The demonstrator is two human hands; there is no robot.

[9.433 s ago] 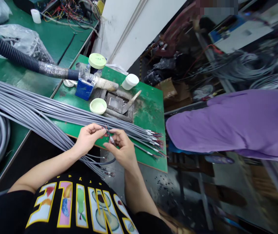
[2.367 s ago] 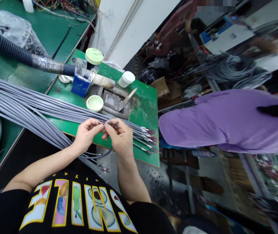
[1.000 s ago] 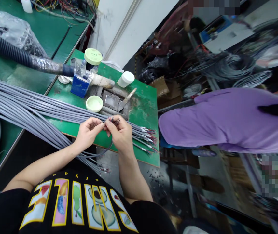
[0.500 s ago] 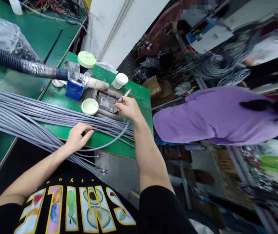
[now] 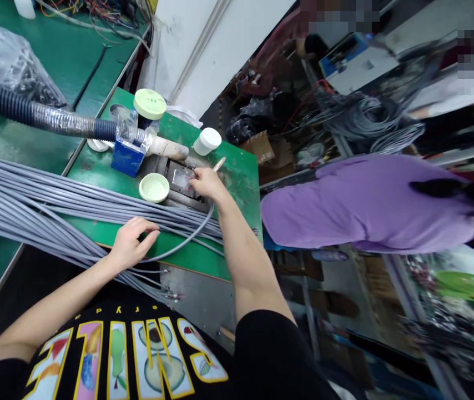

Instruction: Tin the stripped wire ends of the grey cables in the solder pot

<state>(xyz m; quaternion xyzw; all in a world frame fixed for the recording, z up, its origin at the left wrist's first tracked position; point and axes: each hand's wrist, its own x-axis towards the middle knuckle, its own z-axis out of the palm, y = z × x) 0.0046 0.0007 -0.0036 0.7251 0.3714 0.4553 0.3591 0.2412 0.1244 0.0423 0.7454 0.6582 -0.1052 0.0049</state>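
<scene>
My right hand point(image 5: 208, 184) pinches the end of a grey cable point(image 5: 193, 236), whose thin coloured wires point down at a small metal pot with a shiny, silvery square pool point(image 5: 182, 178). The wire tips are at or just over that pool; I cannot tell whether they touch it. From this hand the cable curves back toward my left hand point(image 5: 131, 243), which lies at the near edge of the grey cable bundle point(image 5: 54, 189) with its thumb and fingers apart. A pale green dish point(image 5: 154, 188) sits to the left of the pot.
A ribbed hose point(image 5: 74, 120) ends in a pale nozzle beside the pot, near a blue box point(image 5: 127, 158). A green-lidded jar point(image 5: 150, 103) and a white tub point(image 5: 207, 141) stand farther back. A person in purple point(image 5: 370, 203) is to the right, past the bench edge.
My right hand has moved left and slightly down, bringing the wire ends over the silvery pool. My left hand has hardly moved.
</scene>
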